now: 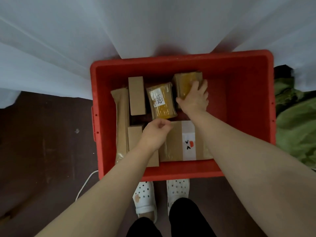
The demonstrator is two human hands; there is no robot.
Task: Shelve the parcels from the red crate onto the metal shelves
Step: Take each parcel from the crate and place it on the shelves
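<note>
One cable: white cable (85, 183), trailing across the dark floor (42, 134), left of the crate.
Crate: red crate (171, 59) on the floor against a white curtain (153, 23), with the parcels lying inside it.
Left side: long parcel (122, 120) in brown paper runs along the left wall; beside it are two slim boxes, the upper box (136, 95) and the lower box (135, 135).
Left hand: left hand (154, 134) hovers over the lower box and the big box, fingers curled in, nothing in them.
Middle: labelled parcel (161, 100), yellow tape, white label facing up.
Right hand: right hand (195, 97) clamps the far parcel (185, 82), fingers spread over its top, thumb on its near side.
Near right: big box (176, 141) with a white strip, partly under the right forearm.
Far right: green cloth (294, 120) beside the crate.
</note>
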